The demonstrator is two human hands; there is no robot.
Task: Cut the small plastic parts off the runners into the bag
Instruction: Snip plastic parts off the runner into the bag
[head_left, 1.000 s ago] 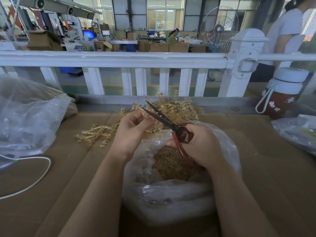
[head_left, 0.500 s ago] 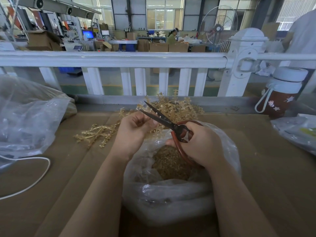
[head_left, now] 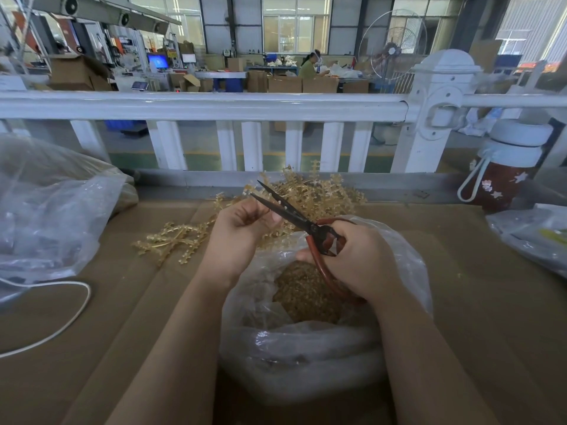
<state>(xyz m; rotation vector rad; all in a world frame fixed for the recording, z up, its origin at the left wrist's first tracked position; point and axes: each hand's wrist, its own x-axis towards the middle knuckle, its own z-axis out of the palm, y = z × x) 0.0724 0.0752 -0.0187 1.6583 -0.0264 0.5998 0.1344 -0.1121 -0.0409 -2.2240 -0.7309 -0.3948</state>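
The bag (head_left: 310,357) is thin clear plastic film, crinkled and glossy, and the small parts (head_left: 303,289) heaped inside look like amber, slightly translucent plastic – the same as the runners (head_left: 319,194) lying behind it. The scissors (head_left: 294,216) have dark, dull metal blades and smooth reddish-brown coated handles. The table top (head_left: 491,317) is matt brown cardboard, and the railing (head_left: 214,105) is smooth, white-painted – faintly shiny.

White railing (head_left: 214,105), bottle (head_left: 503,176), perhaps cable (head_left: 70,320).
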